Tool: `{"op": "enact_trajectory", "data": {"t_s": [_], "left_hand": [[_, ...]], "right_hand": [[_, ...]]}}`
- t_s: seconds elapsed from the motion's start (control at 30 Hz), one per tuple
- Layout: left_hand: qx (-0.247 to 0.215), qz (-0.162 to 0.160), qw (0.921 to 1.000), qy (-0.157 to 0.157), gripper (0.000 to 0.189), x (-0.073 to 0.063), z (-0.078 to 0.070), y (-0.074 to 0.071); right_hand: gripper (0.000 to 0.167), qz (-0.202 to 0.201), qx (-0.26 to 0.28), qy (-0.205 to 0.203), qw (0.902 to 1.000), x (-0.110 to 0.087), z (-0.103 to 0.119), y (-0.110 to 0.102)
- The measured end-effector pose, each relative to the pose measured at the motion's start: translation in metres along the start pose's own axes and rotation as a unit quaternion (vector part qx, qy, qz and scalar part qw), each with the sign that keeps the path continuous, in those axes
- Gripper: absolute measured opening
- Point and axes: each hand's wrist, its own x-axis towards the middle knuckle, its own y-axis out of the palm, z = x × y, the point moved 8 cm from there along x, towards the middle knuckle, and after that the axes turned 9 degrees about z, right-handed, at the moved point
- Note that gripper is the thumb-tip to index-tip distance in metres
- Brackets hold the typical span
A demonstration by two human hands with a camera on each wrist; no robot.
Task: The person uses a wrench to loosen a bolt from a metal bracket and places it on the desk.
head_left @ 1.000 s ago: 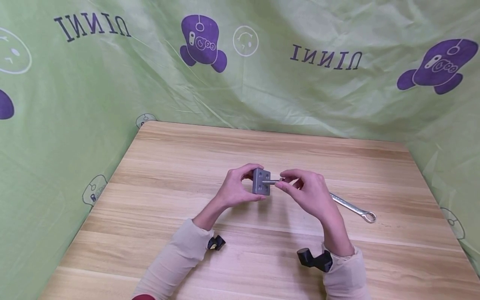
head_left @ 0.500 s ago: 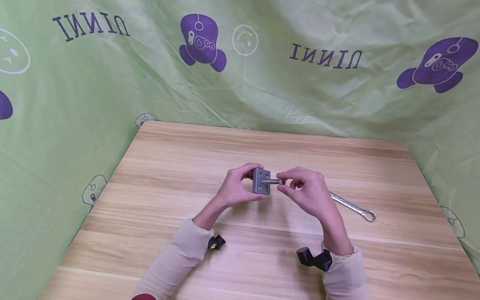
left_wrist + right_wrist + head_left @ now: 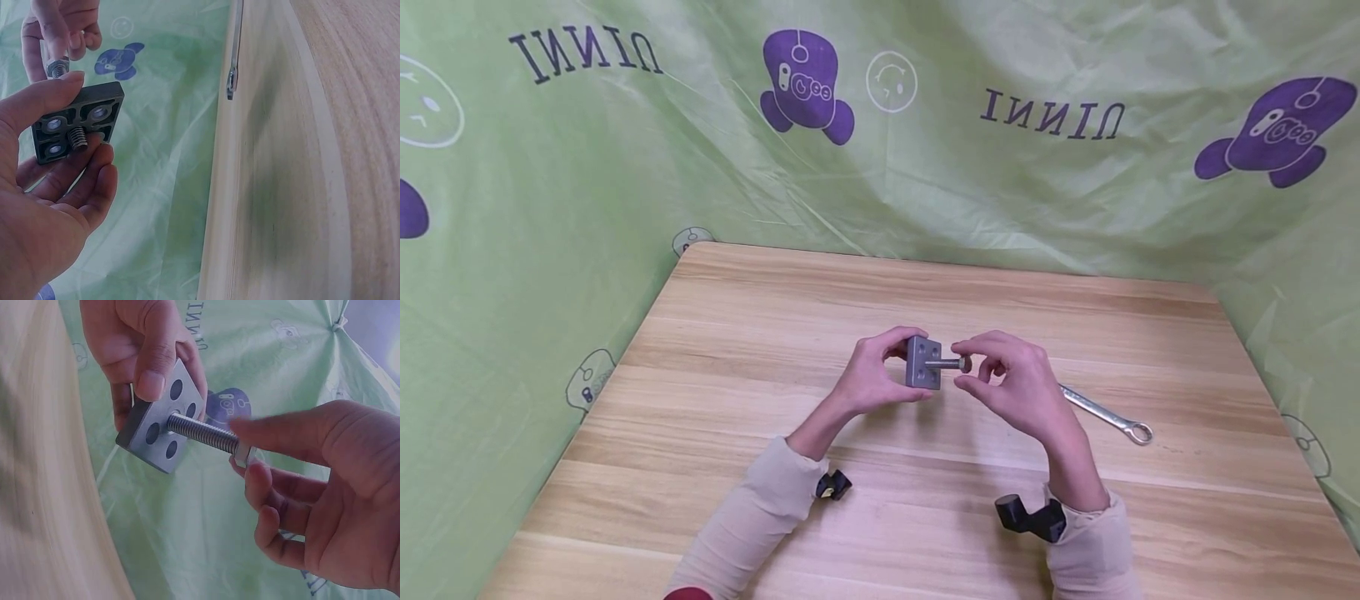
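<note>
My left hand (image 3: 868, 375) grips a square grey metal plate (image 3: 922, 363) by its edges, thumb on one side and fingers on the other. The plate has a hole near each corner. A hex bolt (image 3: 203, 433) runs through its centre, and the threaded end (image 3: 77, 138) sticks out of the ribbed back face in the left wrist view. Around the bolt's head (image 3: 965, 364), the thumb and index finger of my right hand (image 3: 1018, 379) stand spread, with small gaps to it in the head view. One right fingertip is blurred in the right wrist view.
A chrome wrench (image 3: 1105, 414) lies on the wooden table (image 3: 775, 333) to the right, partly hidden behind my right hand and wrist. Green printed cloth (image 3: 925, 192) hangs around the table. Black camera mounts (image 3: 1030, 518) sit on both wrists.
My right thumb and index finger have come apart from the bolt's head, which now shows between them. The left hand and plate stay nearly still.
</note>
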Motion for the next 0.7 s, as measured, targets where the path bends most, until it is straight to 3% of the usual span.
{"op": "enact_trajectory", "data": {"t_s": [0.2,0.33,0.5,0.7], "left_hand": [[-0.003,-0.001,1.0000,-0.005,0.072,-0.001,0.001,0.000],[0.003,-0.001,1.0000,-0.005,0.071,0.000,0.001,-0.001],[0.007,0.000,1.0000,-0.005,0.071,0.000,0.002,0.000],[0.005,-0.004,1.0000,-0.001,0.071,0.000,0.001,-0.001]], "right_hand": [[0.026,0.021,0.009,0.098,0.9949,-0.001,-0.014,0.000],[0.019,0.036,0.007,0.128,0.9911,-0.001,-0.017,0.001],[0.016,0.031,0.005,0.109,0.9935,0.000,-0.014,0.001],[0.020,-0.007,-0.007,0.035,0.9994,-0.001,-0.004,-0.003]]}}
